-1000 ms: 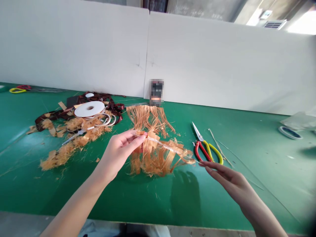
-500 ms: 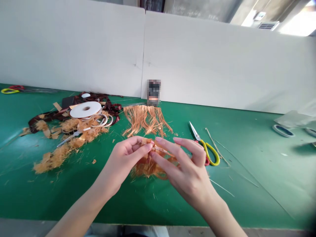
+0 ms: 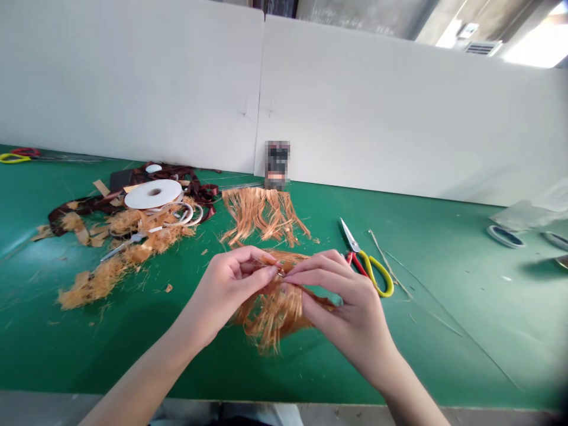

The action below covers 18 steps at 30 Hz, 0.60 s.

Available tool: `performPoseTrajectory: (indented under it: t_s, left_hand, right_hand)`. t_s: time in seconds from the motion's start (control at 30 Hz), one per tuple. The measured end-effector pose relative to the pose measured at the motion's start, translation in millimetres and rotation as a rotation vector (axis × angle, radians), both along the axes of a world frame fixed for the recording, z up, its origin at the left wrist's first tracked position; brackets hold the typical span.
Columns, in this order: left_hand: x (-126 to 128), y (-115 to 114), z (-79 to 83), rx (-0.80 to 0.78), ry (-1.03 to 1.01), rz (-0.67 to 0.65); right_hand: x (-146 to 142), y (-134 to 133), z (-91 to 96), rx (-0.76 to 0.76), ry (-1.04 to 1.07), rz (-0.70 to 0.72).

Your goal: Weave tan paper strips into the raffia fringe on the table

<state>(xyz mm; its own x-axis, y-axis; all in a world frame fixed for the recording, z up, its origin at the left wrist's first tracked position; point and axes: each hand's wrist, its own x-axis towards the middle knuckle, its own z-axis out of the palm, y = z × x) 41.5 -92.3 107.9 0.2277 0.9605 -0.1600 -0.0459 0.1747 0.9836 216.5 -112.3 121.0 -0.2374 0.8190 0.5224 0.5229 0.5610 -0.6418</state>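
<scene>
My left hand [image 3: 231, 290] and my right hand [image 3: 344, 307] meet over the green table [image 3: 133, 349]. Both pinch the top edge of an orange fringed strip [image 3: 273, 310], fingertips nearly touching at its middle. The fringe hangs down below the hands, just above the table. A second orange fringe piece [image 3: 261, 216] lies flat further back. Scissors with red and yellow handles [image 3: 368, 266] lie just right of my right hand.
A white tape roll [image 3: 153, 194], dark ribbon and orange scraps [image 3: 102, 275] are heaped at the left. Thin sticks [image 3: 399, 278] lie right of the scissors. Rings [image 3: 506, 236] sit far right. A white partition [image 3: 355, 106] walls the back. More scissors [image 3: 13, 155] lie far left.
My right hand came in from the right end of the strip to my left hand. The strip, stretched out before, is now bunched between the two hands.
</scene>
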Motion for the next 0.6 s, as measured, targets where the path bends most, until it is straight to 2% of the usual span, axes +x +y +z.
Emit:
performPoseTrajectory:
  t_s: [0.2,0.27,0.33,0.4,0.5,0.6]
  left_hand:
    - [-0.5,-0.5,-2.1,0.011,0.014,-0.010]
    - [-0.3,-1.0,-0.9,0.003,0.015,-0.019]
    - [0.2,-1.6,0.4,-0.018,0.004,-0.025]
    - [0.6,-2.0,1.1,-0.039,-0.007,-0.026]
    - [-0.2,-0.5,0.9,-0.058,0.005,-0.016]
    - [-4.4,4.4,1.3,-0.030,0.049,0.028]
  right_hand:
    - [1.5,2.3,6.6,-0.520,0.289,-0.021]
    - [0.5,3.9,10.0,-0.628,0.317,-0.033]
    - [-0.9,5.7,13.1,-0.645,0.329,-0.023]
    - [-1.9,6.1,15.6,-0.581,0.308,0.006]
    - [0.4,0.1,18.5,-0.429,0.195,0.135]
    - [6.3,-14.6,22.6,-0.351,0.042,0.258]
